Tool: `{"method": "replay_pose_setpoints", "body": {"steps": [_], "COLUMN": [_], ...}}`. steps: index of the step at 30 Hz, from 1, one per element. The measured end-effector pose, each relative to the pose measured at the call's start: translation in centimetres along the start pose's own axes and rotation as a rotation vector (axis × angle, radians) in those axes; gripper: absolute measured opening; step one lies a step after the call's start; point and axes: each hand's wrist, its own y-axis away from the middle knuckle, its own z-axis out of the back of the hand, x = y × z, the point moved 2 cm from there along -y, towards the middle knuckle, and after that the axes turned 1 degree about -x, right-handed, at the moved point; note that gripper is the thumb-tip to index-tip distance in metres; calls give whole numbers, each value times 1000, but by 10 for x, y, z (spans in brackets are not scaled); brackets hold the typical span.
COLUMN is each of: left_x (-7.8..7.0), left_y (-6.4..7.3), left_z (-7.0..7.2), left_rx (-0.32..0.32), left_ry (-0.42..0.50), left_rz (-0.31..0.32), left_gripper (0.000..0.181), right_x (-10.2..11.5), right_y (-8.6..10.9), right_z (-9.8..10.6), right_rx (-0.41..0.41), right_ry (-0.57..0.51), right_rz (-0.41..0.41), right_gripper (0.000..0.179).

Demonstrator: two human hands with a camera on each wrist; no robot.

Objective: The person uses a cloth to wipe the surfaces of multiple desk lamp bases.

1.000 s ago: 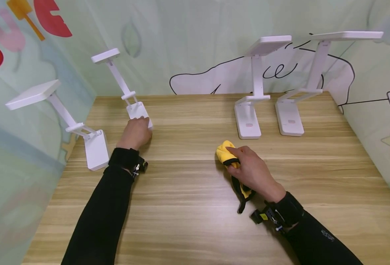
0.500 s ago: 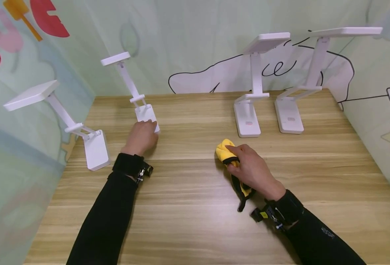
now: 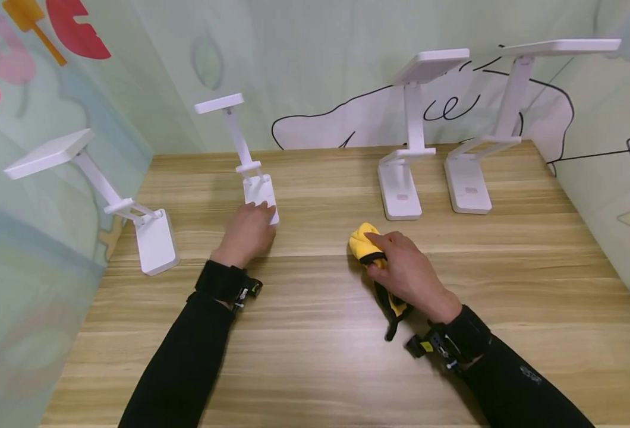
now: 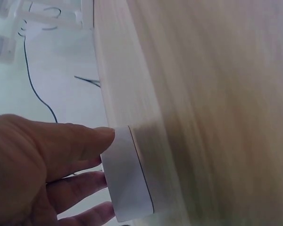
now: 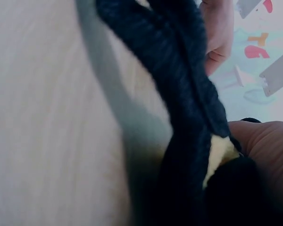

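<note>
My left hand (image 3: 246, 233) grips the near end of a white desk lamp (image 3: 258, 190), whose base stands on the table. In the left wrist view the thumb (image 4: 101, 137) lies along one side of the lamp's base (image 4: 127, 179), with fingers on the other. Bunched in my right hand (image 3: 408, 270) is a yellow cloth with black edging (image 3: 365, 241), its lower end trailing on the wood. The right wrist view shows the black edging (image 5: 179, 94) up close and blurred; part of the cloth is hidden under the hand.
Another white desk lamp (image 3: 157, 244) stands at the left. Two more, a nearer lamp (image 3: 400, 196) and a far-right lamp (image 3: 469, 187), stand at the back right. A printed cloth wall (image 3: 325, 65) closes off the wooden table (image 3: 315, 356) behind and at both sides.
My left hand has moved the desk lamp to the right and slightly nearer, and the lamp has turned more upright in view. The right hand and yellow cloth have stayed in place.
</note>
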Motion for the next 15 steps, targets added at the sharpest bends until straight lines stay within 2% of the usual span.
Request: {"method": "replay_pose_setpoints", "body": {"steps": [8,15], "left_x": [-23,-48], "left_y": [11,18], "left_z": [-9,-16], "left_rx": [13,53], "left_ry": [8,-13], "left_rz": [-68,-115], "left_gripper": [47,52], "right_x": [3,-1], "right_y": [0,-2], "right_z": [-2,1], "right_rx": [28,33], "right_ry": [73,-4], "right_rz": [-63,-131], "right_gripper": [81,86]}}
